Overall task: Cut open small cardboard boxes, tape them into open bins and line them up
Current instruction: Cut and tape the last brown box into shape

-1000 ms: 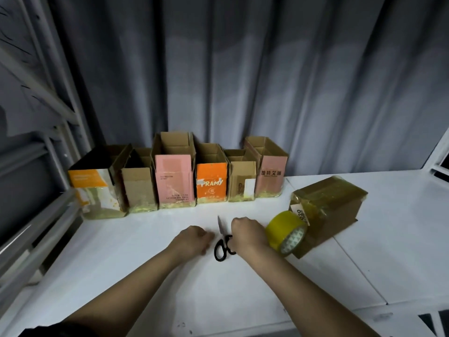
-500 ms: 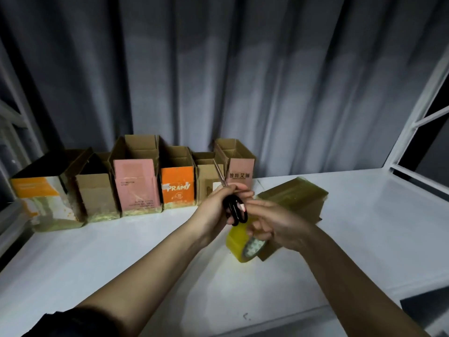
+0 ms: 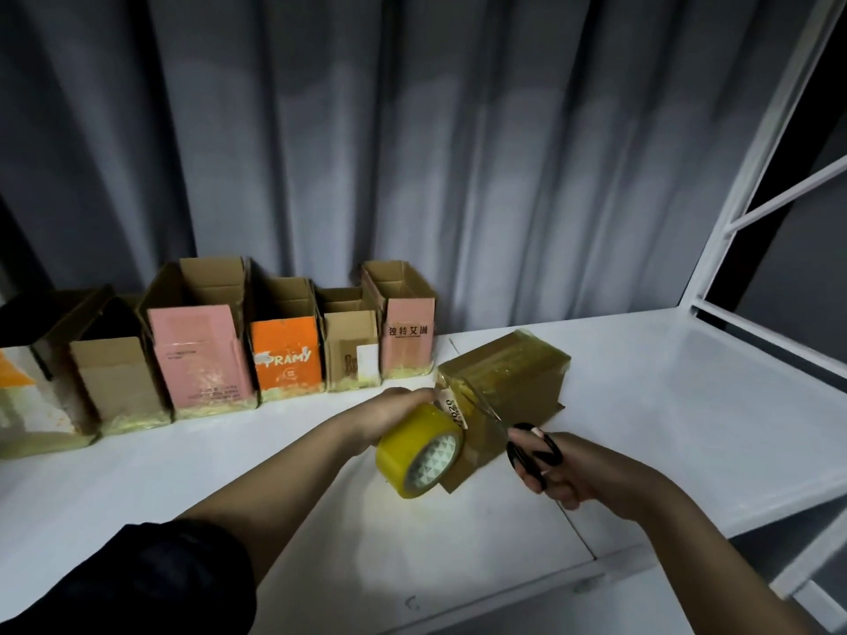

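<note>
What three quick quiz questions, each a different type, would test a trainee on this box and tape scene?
1. True or false: the right hand holds the scissors.
2. How many open bins stand in the row by the curtain?
3. The tape roll is: A) flat on the table, B) behind the bins, C) by the left hand, in front of the sealed box.

Key: 1 true; 2 six; 3 C.

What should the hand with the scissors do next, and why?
Probably snip into the clear tape on the sealed box. The right hand grips the scissors, blades pointing at its near end, while the left hand reaches toward it behind the tape roll.
</note>
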